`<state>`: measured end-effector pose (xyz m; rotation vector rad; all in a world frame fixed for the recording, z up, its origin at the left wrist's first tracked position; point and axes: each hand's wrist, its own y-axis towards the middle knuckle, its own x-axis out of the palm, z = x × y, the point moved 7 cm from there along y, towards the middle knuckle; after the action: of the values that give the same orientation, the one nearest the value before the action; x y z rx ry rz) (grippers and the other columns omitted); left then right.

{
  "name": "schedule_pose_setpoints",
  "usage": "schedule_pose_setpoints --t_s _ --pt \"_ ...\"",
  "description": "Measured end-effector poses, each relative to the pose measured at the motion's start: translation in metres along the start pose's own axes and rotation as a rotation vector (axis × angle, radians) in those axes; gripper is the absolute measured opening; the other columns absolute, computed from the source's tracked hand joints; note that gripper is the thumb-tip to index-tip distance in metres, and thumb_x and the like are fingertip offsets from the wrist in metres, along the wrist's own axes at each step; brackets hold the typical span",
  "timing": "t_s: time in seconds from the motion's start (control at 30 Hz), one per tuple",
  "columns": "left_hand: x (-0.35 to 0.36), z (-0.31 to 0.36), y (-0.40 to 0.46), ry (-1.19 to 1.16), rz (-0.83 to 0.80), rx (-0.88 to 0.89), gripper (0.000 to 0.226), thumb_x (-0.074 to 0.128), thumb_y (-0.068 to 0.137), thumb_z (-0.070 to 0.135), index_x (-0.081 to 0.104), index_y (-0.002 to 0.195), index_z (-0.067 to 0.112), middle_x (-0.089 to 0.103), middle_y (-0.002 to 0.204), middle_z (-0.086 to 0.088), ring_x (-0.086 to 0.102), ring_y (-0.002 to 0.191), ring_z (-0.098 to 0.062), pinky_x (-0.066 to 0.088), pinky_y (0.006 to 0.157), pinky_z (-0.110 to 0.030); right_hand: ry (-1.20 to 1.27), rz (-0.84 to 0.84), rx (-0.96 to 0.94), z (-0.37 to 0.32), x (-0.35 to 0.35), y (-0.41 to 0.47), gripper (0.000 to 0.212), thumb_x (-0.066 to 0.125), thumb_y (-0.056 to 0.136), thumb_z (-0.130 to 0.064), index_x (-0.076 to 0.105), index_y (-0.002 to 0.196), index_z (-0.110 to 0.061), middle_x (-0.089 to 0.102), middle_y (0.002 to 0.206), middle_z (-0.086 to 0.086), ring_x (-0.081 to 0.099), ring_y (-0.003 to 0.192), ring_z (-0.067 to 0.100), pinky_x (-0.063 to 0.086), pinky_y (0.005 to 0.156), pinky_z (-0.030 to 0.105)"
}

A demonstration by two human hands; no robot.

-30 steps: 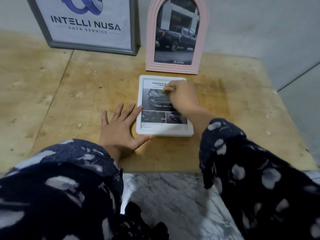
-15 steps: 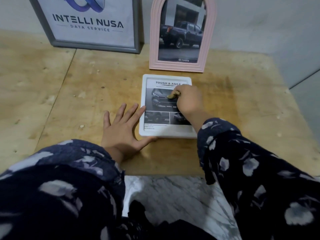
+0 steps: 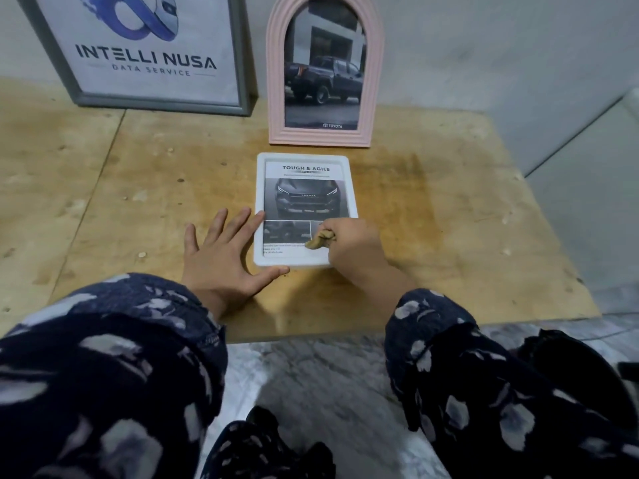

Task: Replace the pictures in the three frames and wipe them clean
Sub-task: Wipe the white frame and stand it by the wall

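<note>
A white frame (image 3: 305, 160) lies flat on the wooden board, holding a car flyer headed "TOUGH & AGILE". My right hand (image 3: 356, 248) grips a small tan cloth (image 3: 320, 239) and presses it on the frame's lower right part. My left hand (image 3: 224, 252) lies flat on the board with fingers spread, its fingertips and thumb touching the frame's left and bottom edges. A pink arched frame (image 3: 324, 137) with a pickup truck picture stands upright behind. A grey frame (image 3: 162, 102) reading "INTELLI NUSA DATA SERVICE" leans on the wall at back left.
The wooden board (image 3: 449, 216) ends at a front edge near my sleeves, with marble floor (image 3: 311, 375) below. A grey wall (image 3: 484, 46) rises behind the frames. The board's right edge runs along a grey floor strip.
My right hand with the cloth has moved down the white frame's glass from the top toward the bottom right. The left hand stays beside the frame.
</note>
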<state>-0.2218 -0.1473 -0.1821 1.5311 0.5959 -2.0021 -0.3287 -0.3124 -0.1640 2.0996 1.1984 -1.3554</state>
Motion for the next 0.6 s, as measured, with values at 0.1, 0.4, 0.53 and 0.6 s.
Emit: schedule_pose_setpoints --t_s 0.1,0.4,0.53,0.6 --pt "0.0 -0.001 0.0 0.008 -0.004 0.001 0.1 0.022 0.064 0.094 0.008 0.15 0.046 0.012 0.16 0.016 0.002 0.149 -0.014 0.002 0.115 -0.059 0.009 -0.102 0.047 0.002 -0.009 0.013 0.029 0.049 0.083 0.003 0.07 0.082 -0.017 0.072 0.098 0.002 0.064 0.094 0.022 0.054 0.081 0.032" --pt "0.0 0.0 0.001 0.002 0.003 0.007 0.098 0.023 0.065 0.093 0.007 0.15 0.046 0.009 0.159 0.018 -0.002 0.149 -0.012 -0.003 0.116 -0.056 0.175 0.326 0.165 0.033 -0.093 0.09 0.035 0.047 0.088 0.002 0.075 0.093 -0.018 0.069 0.093 -0.001 0.062 0.088 0.016 0.048 0.079 0.024" --pt "0.0 0.0 0.004 0.016 -0.008 -0.001 0.097 0.022 0.065 0.092 0.003 0.15 0.047 0.006 0.159 0.02 -0.006 0.148 -0.01 -0.005 0.116 -0.056 0.134 0.233 0.154 0.037 -0.08 0.114 0.042 0.038 0.08 0.005 0.075 0.087 -0.013 0.07 0.093 0.003 0.064 0.092 0.022 0.048 0.077 0.025" --pt "0.001 -0.001 0.005 0.014 -0.012 -0.008 0.097 0.023 0.065 0.091 0.004 0.15 0.047 0.007 0.159 0.02 -0.006 0.148 -0.009 -0.005 0.116 -0.056 0.105 0.187 0.121 0.033 -0.071 0.12 0.042 0.037 0.073 0.007 0.074 0.086 -0.008 0.072 0.097 0.01 0.065 0.099 0.028 0.053 0.085 0.032"
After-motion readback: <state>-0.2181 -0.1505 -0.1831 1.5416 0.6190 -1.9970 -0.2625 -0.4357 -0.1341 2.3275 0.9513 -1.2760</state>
